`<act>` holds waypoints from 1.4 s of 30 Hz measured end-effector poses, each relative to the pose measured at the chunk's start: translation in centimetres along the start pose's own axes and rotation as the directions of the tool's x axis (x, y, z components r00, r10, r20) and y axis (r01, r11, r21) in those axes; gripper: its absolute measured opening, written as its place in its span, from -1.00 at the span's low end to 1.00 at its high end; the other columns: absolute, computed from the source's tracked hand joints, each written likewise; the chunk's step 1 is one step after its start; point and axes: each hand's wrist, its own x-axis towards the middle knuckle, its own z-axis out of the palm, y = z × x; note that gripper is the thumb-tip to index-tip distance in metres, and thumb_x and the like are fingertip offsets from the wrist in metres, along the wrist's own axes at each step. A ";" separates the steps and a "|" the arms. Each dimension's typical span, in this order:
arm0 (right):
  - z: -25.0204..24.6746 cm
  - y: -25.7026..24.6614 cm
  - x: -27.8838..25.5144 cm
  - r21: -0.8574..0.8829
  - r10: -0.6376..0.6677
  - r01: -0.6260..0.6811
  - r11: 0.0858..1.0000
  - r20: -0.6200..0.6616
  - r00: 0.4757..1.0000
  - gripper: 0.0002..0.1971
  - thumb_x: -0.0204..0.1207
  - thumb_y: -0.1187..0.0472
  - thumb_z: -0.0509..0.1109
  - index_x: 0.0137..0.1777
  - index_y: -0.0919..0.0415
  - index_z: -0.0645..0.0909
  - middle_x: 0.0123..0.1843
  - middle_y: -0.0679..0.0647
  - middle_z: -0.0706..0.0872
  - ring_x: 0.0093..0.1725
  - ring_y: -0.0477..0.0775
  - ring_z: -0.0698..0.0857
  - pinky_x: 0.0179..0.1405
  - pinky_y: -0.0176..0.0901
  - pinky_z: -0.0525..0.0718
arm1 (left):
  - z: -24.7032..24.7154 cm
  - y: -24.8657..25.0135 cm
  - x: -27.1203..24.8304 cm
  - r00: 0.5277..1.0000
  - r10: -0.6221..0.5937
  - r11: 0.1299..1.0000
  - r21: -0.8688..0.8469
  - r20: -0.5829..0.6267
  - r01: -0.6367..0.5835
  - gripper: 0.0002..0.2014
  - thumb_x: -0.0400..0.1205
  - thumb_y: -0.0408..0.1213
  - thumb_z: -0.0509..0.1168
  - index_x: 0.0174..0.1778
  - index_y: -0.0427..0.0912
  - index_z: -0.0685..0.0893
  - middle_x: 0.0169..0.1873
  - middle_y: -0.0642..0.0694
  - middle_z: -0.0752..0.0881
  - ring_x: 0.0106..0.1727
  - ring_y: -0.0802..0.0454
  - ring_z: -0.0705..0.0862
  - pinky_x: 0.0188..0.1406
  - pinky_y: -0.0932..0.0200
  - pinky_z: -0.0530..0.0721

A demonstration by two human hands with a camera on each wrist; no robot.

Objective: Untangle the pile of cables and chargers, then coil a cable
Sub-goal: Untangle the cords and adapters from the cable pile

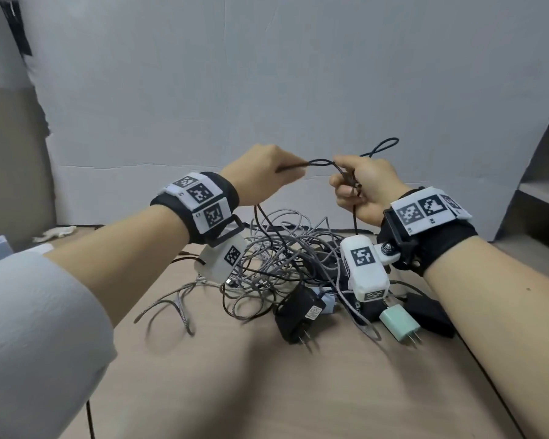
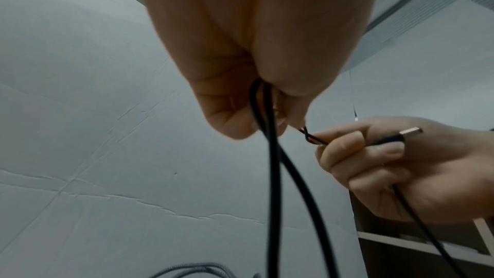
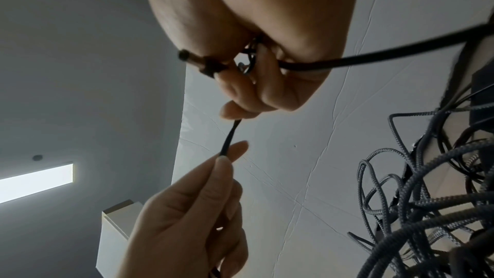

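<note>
Only the left wrist view shows black cable's (image 2: 270, 177) USB plug (image 2: 410, 133) (metal).

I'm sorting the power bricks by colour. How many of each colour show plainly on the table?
Black: 2 (pronged black charger, flat black brick)
Mint green: 1 (mint charger)
Light blue: 1 (light blue charger, half hidden)
Total: 4; others may be hidden.

Both arms reach forward, with the hands up in the middle of the head picture, close together but not touching. The left hand (image 1: 263, 172) pinches a thin black cable (image 1: 319, 162). The right hand (image 1: 363, 188) has its fingers curled round the same cable.
</note>
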 end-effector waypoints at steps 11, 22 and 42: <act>-0.7 0.4 -0.1 -0.097 0.024 -0.025 0.995 -0.014 1.000 -0.87 0.61 0.31 0.34 -0.18 0.22 0.54 -0.40 0.10 0.59 -0.46 0.08 0.54 -0.58 -0.32 0.49 | -0.9 -0.1 -0.8 0.972 -0.033 0.931 -0.348 0.232 0.115 -0.77 0.74 -0.15 0.34 0.02 -0.17 0.87 -0.45 0.05 0.57 -0.49 0.09 0.52 -0.40 0.19 0.61; 1.4 0.6 -1.8 -0.210 0.023 0.031 0.977 0.253 0.967 -0.73 0.70 0.20 0.35 -0.24 0.12 0.43 -0.41 0.18 0.65 -0.49 0.05 0.50 -0.66 -0.30 0.32 | 3.8 -2.7 0.1 0.659 -0.492 -0.121 -0.795 0.568 0.595 -0.62 0.81 -0.25 0.06 -0.38 -0.12 0.44 -0.65 0.08 0.26 -0.71 0.16 0.20 -0.72 0.37 0.24; 0.5 0.4 -0.8 0.035 -0.266 0.270 0.962 -0.103 0.959 -0.86 0.72 0.30 0.25 -0.11 0.19 0.48 -0.10 0.32 0.79 -0.32 0.17 0.81 -0.53 -0.18 0.67 | 2.2 -3.4 -2.0 0.821 -0.411 0.907 0.088 0.396 0.411 -0.74 0.71 0.01 0.35 -0.01 -0.06 0.85 -0.30 -0.06 0.67 -0.33 0.05 0.62 -0.39 0.28 0.71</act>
